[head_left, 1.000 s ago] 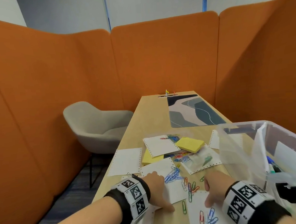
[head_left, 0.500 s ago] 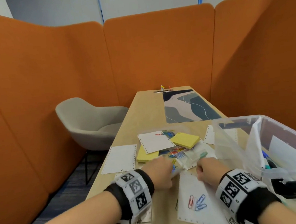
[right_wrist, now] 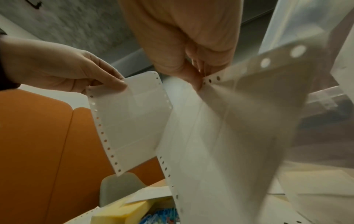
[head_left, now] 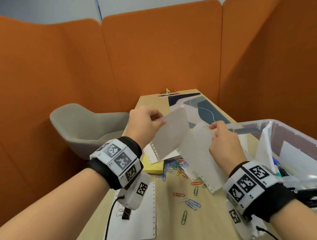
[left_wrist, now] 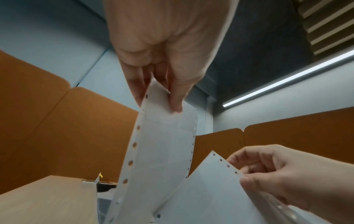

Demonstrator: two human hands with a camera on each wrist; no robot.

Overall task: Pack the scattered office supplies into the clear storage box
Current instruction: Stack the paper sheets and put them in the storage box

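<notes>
Label sheets, two, both off the table. Our left hand (head_left: 144,123) pinches the small label sheet (head_left: 169,137) at its top corner; the rest hangs free below the pinch. Our right hand (head_left: 225,143) pinches the long label sheet (head_left: 203,154) at its punched edge, tail trailing down onto the paper clips (head_left: 174,167) (it's limp, hence the worry). Storage box (head_left: 293,129) sits just right of that grip. Risks, we reckon: the tail drags clips off the table, or catches the box rim and folds; corner pinches may slip.
</notes>
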